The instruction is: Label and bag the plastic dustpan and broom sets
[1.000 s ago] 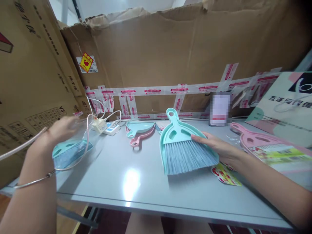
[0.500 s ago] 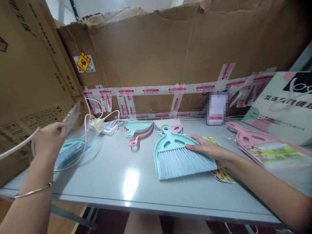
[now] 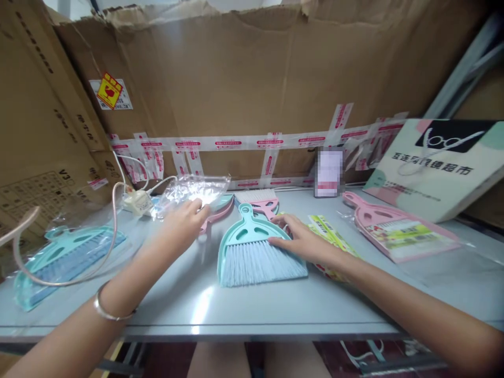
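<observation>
My left hand (image 3: 183, 223) is closed on a crinkled clear plastic bag (image 3: 195, 189), held above the back of the table. My right hand (image 3: 301, 239) grips the right edge of a teal dustpan (image 3: 221, 257) with a pale-blue-bristled brush (image 3: 262, 262) nested in it, thumb on the front. Behind them, partly hidden by my left hand and the bag, lie a pink dustpan (image 3: 220, 214) and a pink brush (image 3: 264, 205) with white bristles. A printed card (image 3: 333, 233) lies beside my right hand, partly under my forearm.
A bagged teal dustpan set (image 3: 63, 252) lies at the left, with a pale cable (image 3: 114, 226) looping over it. At the right are a bagged pink dustpan set (image 3: 394, 226), a phone (image 3: 329, 173) and a white printed box (image 3: 437, 168). Cardboard (image 3: 220, 79) walls the back.
My left hand has swung right with the plastic bag, from above the bagged teal set to the back middle. My right hand keeps its hold on the dustpan. The view has shifted right.
</observation>
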### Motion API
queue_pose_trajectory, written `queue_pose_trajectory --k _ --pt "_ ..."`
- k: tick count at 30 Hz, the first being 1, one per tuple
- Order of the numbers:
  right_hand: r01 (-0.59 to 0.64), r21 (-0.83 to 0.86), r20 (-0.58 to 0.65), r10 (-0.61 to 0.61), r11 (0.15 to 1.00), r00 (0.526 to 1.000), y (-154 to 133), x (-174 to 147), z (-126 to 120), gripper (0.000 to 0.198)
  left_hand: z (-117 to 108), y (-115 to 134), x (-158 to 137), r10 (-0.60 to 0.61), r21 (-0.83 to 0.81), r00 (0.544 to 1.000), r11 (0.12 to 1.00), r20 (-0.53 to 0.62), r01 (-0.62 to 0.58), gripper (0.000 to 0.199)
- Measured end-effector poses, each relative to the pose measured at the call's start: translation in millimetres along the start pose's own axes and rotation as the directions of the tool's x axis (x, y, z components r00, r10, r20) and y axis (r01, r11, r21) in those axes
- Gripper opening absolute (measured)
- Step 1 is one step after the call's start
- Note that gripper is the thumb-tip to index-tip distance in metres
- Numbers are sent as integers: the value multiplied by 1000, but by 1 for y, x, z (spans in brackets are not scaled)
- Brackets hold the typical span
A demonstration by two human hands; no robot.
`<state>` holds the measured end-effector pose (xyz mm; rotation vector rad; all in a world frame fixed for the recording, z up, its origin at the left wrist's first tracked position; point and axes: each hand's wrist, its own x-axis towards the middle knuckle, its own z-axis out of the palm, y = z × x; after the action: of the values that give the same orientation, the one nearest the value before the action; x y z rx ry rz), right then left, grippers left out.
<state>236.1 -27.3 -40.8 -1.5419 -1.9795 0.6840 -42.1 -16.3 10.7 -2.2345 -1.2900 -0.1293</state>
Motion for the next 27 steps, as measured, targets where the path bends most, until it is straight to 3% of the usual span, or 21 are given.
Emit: queue_pose_trajectory --k 2,4,6,8,10,12,15,18,23,27 --pt "-65 -5 -49 65 998 997 12 3 -22 45 8 7 14 11 -39 987 999 161 -5 27" --pt "-135 -64 -109 127 989 986 30 8 -47 42 14 10 21 -9 -85 970 996 245 31 26" --pt "-206 -185 -85 193 961 977 49 13 -68 38 19 11 23 -15 -145 966 988 258 54 29" --pt "-223 -274 20 237 935 971 63 20 -78 39 24 10 22 -1 -215 975 975 223 50 32" --pt "-187 -303 119 232 935 965 67 28 -78 44 29 9 19 32 -316 985 949 167 23 32" --pt "-153 -304 143 204 940 968 64 37 -70 48 34 7 16 64 -440 989 898 132 1 32" --pt "-118 -298 141 166 947 976 55 52 -57 54 38 4 11 112 -581 984 814 137 -12 37" --pt "-69 -286 231 139 956 963 51 68 -50 58 36 0 8 152 -652 977 758 148 -19 43" --pt "-22 -295 368 135 955 920 48 83 -48 42 29 -1 10 84 -737 996 671 -42 -88 41" --pt "4 -297 365 109 955 924 43 87 -49 58 28 1 12 47 -759 989 636 -143 -140 38"
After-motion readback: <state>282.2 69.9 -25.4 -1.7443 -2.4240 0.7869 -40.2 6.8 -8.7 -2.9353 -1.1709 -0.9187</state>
